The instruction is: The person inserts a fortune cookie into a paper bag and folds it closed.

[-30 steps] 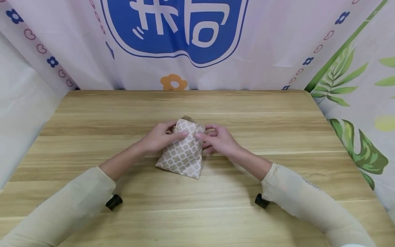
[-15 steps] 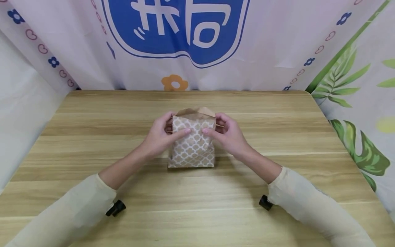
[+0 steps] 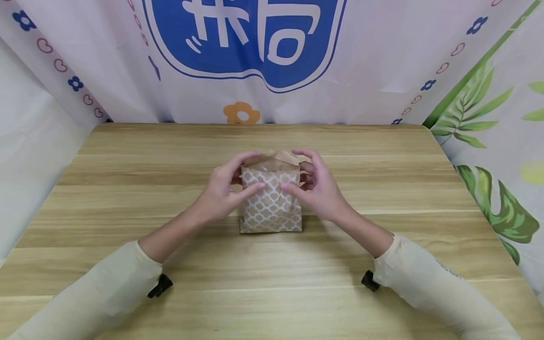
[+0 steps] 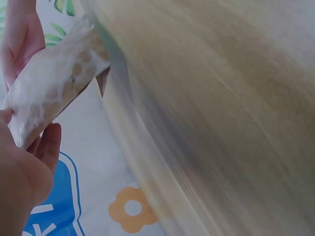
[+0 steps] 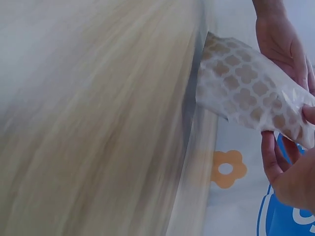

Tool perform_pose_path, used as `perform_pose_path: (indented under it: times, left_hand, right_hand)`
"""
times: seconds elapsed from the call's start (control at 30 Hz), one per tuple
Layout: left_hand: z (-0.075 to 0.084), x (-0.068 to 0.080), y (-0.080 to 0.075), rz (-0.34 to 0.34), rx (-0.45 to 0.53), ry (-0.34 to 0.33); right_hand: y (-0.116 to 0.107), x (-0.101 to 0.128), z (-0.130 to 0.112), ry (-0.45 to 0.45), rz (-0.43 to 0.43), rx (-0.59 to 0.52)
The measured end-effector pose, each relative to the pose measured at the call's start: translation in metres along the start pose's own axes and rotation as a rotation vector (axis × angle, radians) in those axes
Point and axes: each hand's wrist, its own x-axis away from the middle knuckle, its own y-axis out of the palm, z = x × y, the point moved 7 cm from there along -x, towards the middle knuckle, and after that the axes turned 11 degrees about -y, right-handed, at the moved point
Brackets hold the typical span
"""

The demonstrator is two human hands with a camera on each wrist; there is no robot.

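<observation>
We've got the paper bag (image 3: 271, 208) upright on the table (image 3: 127, 189), left hand (image 3: 221, 189) and right hand (image 3: 320, 189) pinching its top corners, keeping the mouth spread and steady.

Patterned paper bag (image 5: 246, 93) pinched at its top by right hand (image 5: 290, 172); left hand (image 5: 280, 39) behind; wooden table (image 5: 98, 123) blurred.

Light wooden table (image 3: 127, 189), white printed backdrop (image 3: 374, 56), green leaf curtain (image 3: 501, 141)
</observation>
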Motion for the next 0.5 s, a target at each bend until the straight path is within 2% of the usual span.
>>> perform_pose_path:
  times: [0.07, 0.23, 0.3, 0.4, 0.5]
  left_hand:
    - [0.0, 0.0, 0.001, -0.022, -0.019, 0.007]
    - [0.007, 0.002, 0.003, -0.034, -0.117, 0.1]
    - [0.008, 0.002, 0.003, -0.036, -0.142, 0.117]
    - [0.01, 0.001, 0.003, -0.03, -0.156, 0.139]
    - [0.015, 0.001, 0.002, -0.012, -0.157, 0.19]
  right_hand:
    - [0.0, 0.001, -0.004, -0.059, -0.022, 0.031]
    - [0.0, 0.001, -0.012, -0.183, -0.076, 0.112]
    - [0.0, 0.001, -0.015, -0.219, -0.086, 0.148]
    - [-0.001, 0.001, -0.02, -0.292, -0.084, 0.211]
    - [-0.002, 0.001, -0.027, -0.381, -0.078, 0.272]
